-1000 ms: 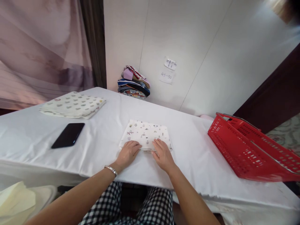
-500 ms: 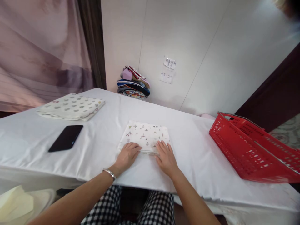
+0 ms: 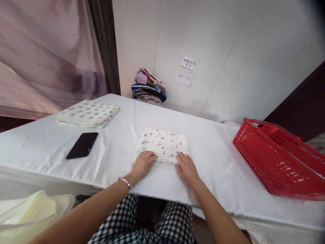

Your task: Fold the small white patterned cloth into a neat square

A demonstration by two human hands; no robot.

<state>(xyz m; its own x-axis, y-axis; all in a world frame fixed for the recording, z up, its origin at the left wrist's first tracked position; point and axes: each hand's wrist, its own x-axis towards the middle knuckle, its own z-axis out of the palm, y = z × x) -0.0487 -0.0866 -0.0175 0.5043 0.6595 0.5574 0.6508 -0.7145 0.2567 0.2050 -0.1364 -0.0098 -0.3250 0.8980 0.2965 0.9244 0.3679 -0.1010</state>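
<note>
A white folded cloth with small printed figures lies flat in front of me. My left hand rests on its near left corner, a silver bracelet on the wrist. My right hand lies on the near right corner, fingers stretched over the edge. Both hands press from above with fingers laid out; neither is seen wrapped round the fabric. The undersides of the fingers and the cloth below them are hidden.
A black phone and another folded cloth lie on the left of the white-covered table. At the right stands a red basket. A stack of folded fabrics sits against the wall, near paper notes.
The view has shifted slightly, so the table's things sit further right. My right fingers have drawn closer together at the cloth's near edge; the left hand stays at its corner.
</note>
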